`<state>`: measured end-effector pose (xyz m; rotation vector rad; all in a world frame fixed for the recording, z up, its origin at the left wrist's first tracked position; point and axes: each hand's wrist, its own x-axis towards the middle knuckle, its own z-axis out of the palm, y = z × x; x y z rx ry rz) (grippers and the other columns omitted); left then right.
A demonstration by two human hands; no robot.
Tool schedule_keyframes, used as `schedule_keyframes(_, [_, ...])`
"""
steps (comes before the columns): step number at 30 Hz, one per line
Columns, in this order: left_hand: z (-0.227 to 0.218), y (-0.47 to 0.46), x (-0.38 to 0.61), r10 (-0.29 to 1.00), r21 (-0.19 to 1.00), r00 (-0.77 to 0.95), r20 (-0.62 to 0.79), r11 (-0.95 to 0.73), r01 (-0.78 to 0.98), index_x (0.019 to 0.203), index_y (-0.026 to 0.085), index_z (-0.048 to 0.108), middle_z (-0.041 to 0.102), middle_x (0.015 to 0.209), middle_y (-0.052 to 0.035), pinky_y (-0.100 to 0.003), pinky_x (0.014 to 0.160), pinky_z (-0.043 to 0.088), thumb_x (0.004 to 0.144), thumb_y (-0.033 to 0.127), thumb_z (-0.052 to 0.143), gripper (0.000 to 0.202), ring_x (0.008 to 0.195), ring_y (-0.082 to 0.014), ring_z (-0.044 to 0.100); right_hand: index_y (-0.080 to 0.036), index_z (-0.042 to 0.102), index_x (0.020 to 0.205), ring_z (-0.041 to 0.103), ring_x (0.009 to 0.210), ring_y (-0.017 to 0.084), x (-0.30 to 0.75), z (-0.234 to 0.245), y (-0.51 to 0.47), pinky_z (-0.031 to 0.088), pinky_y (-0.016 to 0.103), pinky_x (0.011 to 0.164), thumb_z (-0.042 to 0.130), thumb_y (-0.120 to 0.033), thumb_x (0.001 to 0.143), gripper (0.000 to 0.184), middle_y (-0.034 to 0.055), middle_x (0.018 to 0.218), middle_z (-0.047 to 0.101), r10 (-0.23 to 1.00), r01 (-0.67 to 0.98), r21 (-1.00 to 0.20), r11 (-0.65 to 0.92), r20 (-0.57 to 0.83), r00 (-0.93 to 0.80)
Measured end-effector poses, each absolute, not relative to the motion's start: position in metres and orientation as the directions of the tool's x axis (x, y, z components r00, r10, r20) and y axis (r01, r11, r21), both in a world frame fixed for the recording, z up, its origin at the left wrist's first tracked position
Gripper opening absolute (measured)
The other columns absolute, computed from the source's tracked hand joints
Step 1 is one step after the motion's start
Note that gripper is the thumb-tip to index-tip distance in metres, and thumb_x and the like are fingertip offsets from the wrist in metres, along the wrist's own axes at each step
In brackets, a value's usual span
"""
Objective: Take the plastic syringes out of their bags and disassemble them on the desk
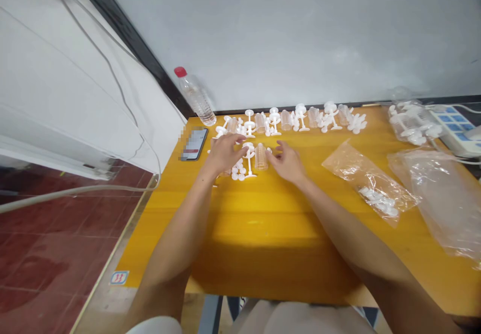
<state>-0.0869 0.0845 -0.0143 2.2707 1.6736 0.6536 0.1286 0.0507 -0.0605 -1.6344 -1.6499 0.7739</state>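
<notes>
My left hand hovers at the front row of parts with its fingers apart and curved toward a white plastic stand with a round top. Contact with the stand cannot be made out. Below that hand lie small white round pieces, partly covered by it. Just right of the stand, a clear ribbed plastic cup stands on the table. My right hand is beside this cup, thumb and fingers apart, close to a small white piece at the cup's edge. Neither hand visibly grips anything.
A back row holds several white stands and clear cups. Left are a phone and a red-capped bottle. To the right lie plastic bags, a bag of parts and a power strip. A whiteboard rises behind.
</notes>
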Motion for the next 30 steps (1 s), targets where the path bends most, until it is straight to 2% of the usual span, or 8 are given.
schedule_keyframes(3, [-0.002, 0.057, -0.056, 0.909, 0.631, 0.217, 0.355, -0.404, 0.662, 0.103, 0.022, 0.074, 0.078, 0.104, -0.0061, -0.038, 0.094, 0.051, 0.089, 0.035, 0.068, 0.019, 0.096, -0.0236, 0.07, -0.014, 0.058, 0.141, 0.072, 0.101, 0.028, 0.172, -0.042, 0.004, 0.056, 0.043, 0.094, 0.059, -0.052, 0.096, 0.059, 0.0177, 0.131, 0.069, 0.962, 0.721, -0.671, 0.173, 0.271, 0.023])
schedule_keyframes(5, [-0.002, 0.041, -0.022, 0.901, 0.749, 0.269, 0.341, -0.433, 0.501, 0.102, 0.021, 0.075, 0.079, 0.101, -0.0061, -0.035, 0.088, 0.055, 0.09, 0.037, 0.068, 0.02, 0.092, -0.0215, 0.072, -0.018, 0.064, 0.134, 0.068, 0.116, 0.032, 0.213, -0.037, -0.033, 0.052, 0.048, 0.104, 0.059, -0.048, 0.097, 0.048, 0.0166, 0.132, 0.068, 0.885, 0.843, -0.5, 0.199, 0.461, 0.064])
schedule_keyframes(8, [-0.018, 0.032, 0.041, 0.869, 0.866, 0.441, 0.224, -0.385, 0.318, 0.11, 0.019, 0.075, 0.079, 0.111, -0.0097, -0.033, 0.091, 0.056, 0.092, 0.038, 0.069, 0.028, 0.099, -0.0218, 0.073, -0.019, 0.067, 0.132, 0.064, 0.123, 0.035, 0.277, -0.045, -0.084, 0.049, 0.053, 0.109, 0.064, -0.044, 0.095, 0.045, 0.0181, 0.132, 0.068, 0.777, 0.95, -0.307, 0.064, 0.612, 0.145])
schedule_keyframes(11, [-0.044, 0.042, 0.102, 0.865, 0.915, 0.495, 0.085, -0.264, 0.304, 0.12, 0.016, 0.071, 0.073, 0.129, -0.0147, -0.035, 0.096, 0.054, 0.091, 0.037, 0.071, 0.036, 0.111, -0.0254, 0.071, -0.019, 0.069, 0.129, 0.064, 0.123, 0.041, 0.321, -0.064, -0.115, 0.052, 0.059, 0.104, 0.066, -0.046, 0.093, 0.046, 0.02, 0.136, 0.066, 0.77, 0.967, -0.23, -0.112, 0.595, 0.231])
schedule_keyframes(14, [-0.064, 0.052, 0.136, 0.903, 0.916, 0.428, -0.05, -0.129, 0.379, 0.115, 0.013, 0.071, 0.076, 0.12, -0.0165, -0.036, 0.093, 0.053, 0.084, 0.028, 0.077, 0.035, 0.107, -0.0265, 0.071, -0.021, 0.074, 0.122, 0.069, 0.116, 0.038, 0.337, -0.081, -0.125, 0.058, 0.056, 0.096, 0.063, -0.047, 0.094, 0.039, 0.0172, 0.134, 0.068, 0.825, 0.947, -0.3, -0.114, 0.502, 0.258])
schedule_keyframes(20, [-0.071, 0.024, 0.09, 0.919, 0.935, 0.355, -0.172, 0.038, 0.353, 0.091, 0.015, 0.067, 0.073, 0.077, -0.0068, -0.028, 0.065, 0.05, 0.09, 0.023, 0.062, 0.01, 0.066, -0.0158, 0.066, -0.024, 0.076, 0.112, 0.074, 0.108, 0.029, 0.336, -0.091, -0.117, 0.063, 0.043, 0.088, 0.06, -0.045, 0.095, 0.031, 0.011, 0.129, 0.071, 0.902, 0.834, -0.55, 0.046, 0.381, 0.201])
schedule_keyframes(26, [-0.066, -0.012, 0.025, 0.911, 0.985, 0.376, -0.17, 0.164, 0.05, 0.083, 0.018, 0.067, 0.075, 0.088, -0.0047, -0.028, 0.077, 0.052, 0.074, 0.037, 0.08, 0.025, 0.079, -0.0151, 0.069, -0.026, 0.065, 0.135, 0.075, 0.08, 0.022, 0.334, -0.093, -0.11, 0.063, 0.038, 0.074, 0.062, -0.041, 0.093, 0.045, 0.0095, 0.122, 0.075, 0.962, 0.744, -0.662, 0.091, 0.252, 0.106])
schedule_keyframes(30, [-0.067, -0.019, 0.013, 0.939, 0.956, 0.258, -0.228, 0.166, 0.24, 0.091, 0.02, 0.058, 0.07, 0.074, -0.0003, -0.028, 0.065, 0.049, 0.076, 0.035, 0.078, 0.029, 0.063, -0.0145, 0.064, -0.026, 0.064, 0.137, 0.074, 0.08, 0.022, 0.335, -0.097, -0.104, 0.062, 0.039, 0.075, 0.063, -0.041, 0.093, 0.047, 0.0094, 0.124, 0.074, 0.962, 0.747, -0.654, 0.118, 0.262, 0.077])
